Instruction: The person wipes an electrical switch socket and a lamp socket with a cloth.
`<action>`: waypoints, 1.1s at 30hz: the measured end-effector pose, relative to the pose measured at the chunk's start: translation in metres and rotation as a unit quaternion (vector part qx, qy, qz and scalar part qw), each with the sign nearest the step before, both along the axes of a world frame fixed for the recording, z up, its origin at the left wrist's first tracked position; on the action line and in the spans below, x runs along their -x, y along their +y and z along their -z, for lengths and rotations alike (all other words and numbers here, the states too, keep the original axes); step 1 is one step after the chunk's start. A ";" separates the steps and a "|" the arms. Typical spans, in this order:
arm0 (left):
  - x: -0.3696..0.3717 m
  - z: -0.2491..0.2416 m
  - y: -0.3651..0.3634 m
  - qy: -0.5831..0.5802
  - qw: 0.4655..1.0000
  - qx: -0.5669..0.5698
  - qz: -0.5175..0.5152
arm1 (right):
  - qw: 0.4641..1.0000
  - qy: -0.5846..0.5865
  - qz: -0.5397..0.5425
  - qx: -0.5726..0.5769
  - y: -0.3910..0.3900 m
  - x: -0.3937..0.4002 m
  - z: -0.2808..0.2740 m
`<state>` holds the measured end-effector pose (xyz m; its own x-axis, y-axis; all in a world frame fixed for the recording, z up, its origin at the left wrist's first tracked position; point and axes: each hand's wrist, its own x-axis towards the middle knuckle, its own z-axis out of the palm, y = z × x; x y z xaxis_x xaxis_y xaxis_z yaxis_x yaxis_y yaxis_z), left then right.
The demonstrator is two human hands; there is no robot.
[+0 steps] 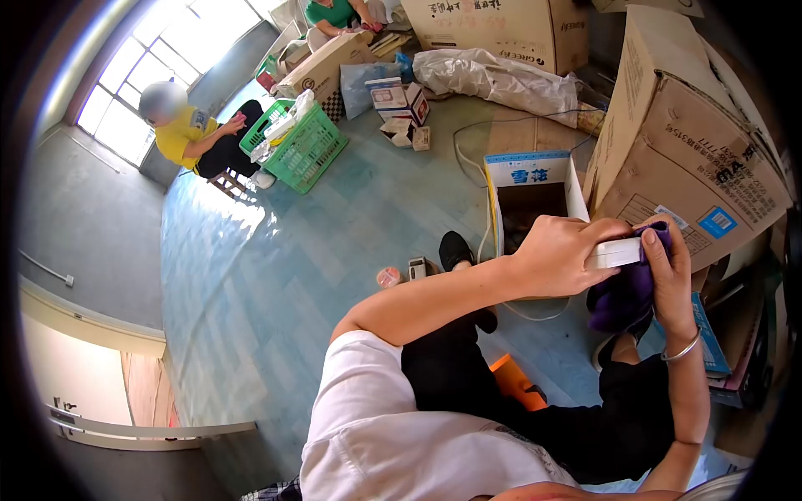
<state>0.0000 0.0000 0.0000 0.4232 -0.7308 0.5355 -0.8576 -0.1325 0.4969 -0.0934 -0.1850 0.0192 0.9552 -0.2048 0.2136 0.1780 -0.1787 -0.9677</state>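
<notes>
My left hand (555, 255) is closed on a flat white rectangular object (616, 253), which looks like a small slab or case; its exact kind I cannot make out. Around its far end, my right hand (668, 267), with a bracelet at the wrist, is closed on a purple cloth (622, 296). The cloth presses against the white object and hangs below it. Both hands are close together, over the near right side of an open white and blue carton (578, 196). The carton's dark contents are hard to identify.
A large cardboard box (685, 159) stands close on the right. An orange object (514, 380) lies by my legs. Farther off are a green basket (313, 154), small boxes (401, 100), a seated person in yellow (180, 138), and another person in green (330, 12).
</notes>
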 end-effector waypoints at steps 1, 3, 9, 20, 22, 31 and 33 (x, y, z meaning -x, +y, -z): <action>0.000 0.002 0.000 0.001 1.000 0.020 0.001 | 1.000 -0.001 0.006 -0.010 0.000 -0.001 0.001; -0.003 0.002 0.000 -0.002 0.999 0.035 0.003 | 1.000 -0.008 0.013 -0.026 0.001 -0.003 0.004; -0.002 0.003 -0.001 0.008 0.999 0.045 0.005 | 0.996 -0.011 0.070 -0.059 0.004 0.000 0.000; -0.002 0.003 -0.001 0.047 0.999 0.018 0.014 | 0.979 0.047 0.041 -0.196 0.004 -0.001 0.005; -0.003 0.003 -0.001 0.046 0.999 0.018 0.014 | 0.979 0.045 0.039 -0.193 0.004 -0.001 0.006; -0.003 0.001 0.001 0.056 0.998 0.024 0.022 | 0.982 0.054 0.030 -0.180 0.000 0.000 0.006; -0.002 0.002 0.001 0.047 0.998 0.028 0.023 | 0.980 0.058 0.038 -0.185 0.000 0.000 0.007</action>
